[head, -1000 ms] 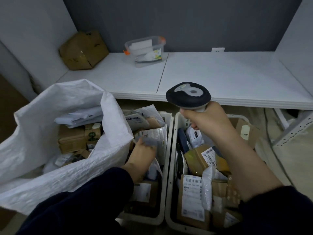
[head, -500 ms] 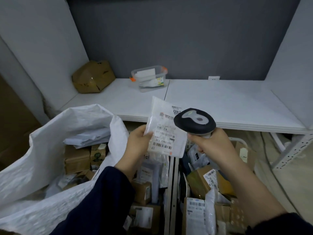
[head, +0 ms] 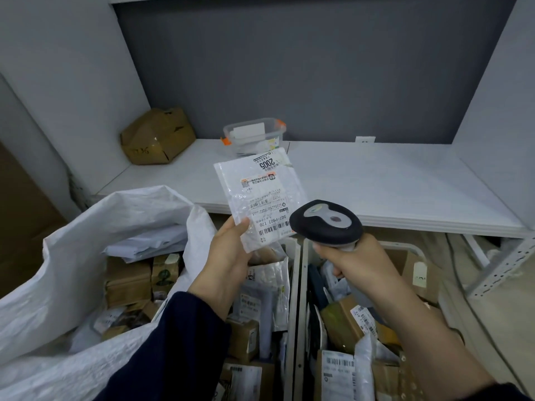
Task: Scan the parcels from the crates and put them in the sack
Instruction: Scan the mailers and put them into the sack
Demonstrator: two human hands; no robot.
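A flat white plastic mailer parcel (head: 262,198) with printed labels and barcodes is held up above the crates, pinched at its lower left corner by the left hand (head: 228,256), whose thumb lies on the front of the parcel while the fingers are curled behind it. A black and grey handheld barcode scanner (head: 327,222) is gripped by its handle in the right hand (head: 357,263), with the fingers wrapped fully round it; the scanner's head is placed just beside the lower right edge of the parcel, near the barcode. Below the hands, two white plastic crates (head: 295,299) are seen side by side, filled with cardboard boxes and bagged parcels. To the left, a large white woven sack (head: 66,273) is seen open, with brown boxes and pale mailers inside. Behind, a white shelf (head: 390,180) carries a crumpled brown cardboard box (head: 157,136) and a clear plastic tub with orange clips (head: 254,136).
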